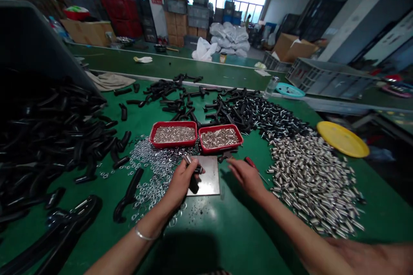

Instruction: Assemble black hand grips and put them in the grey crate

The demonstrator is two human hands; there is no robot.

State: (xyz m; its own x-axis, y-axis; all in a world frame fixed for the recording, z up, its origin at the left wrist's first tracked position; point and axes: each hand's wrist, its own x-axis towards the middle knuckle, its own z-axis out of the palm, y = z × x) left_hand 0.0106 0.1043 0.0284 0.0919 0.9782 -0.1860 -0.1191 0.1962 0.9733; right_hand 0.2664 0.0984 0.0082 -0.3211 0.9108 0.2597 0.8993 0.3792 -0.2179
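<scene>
My left hand (183, 178) is closed around a black plastic part (194, 184) with a silver ribbed or threaded piece at its top, held over the left side of a square metal plate (209, 176). To the right of the plate, my right hand (247, 176) has its fingers stretched out, with nothing visible in them. Its fingertips are close to a small dark part (226, 156); whether they touch it is unclear. A red-handled screwdriver (250, 163) lies just beyond that hand. Loose washers (151, 180) spread left of the plate.
Two red trays (174, 144) of small metal pieces stand behind the plate. Silver cylinders (309, 176) and black-headed bolts (271, 116) are heaped right. Black curved handles (74, 137) pile up left, beside a dark bin (41, 43). A yellow lid (342, 137) sits at the right edge.
</scene>
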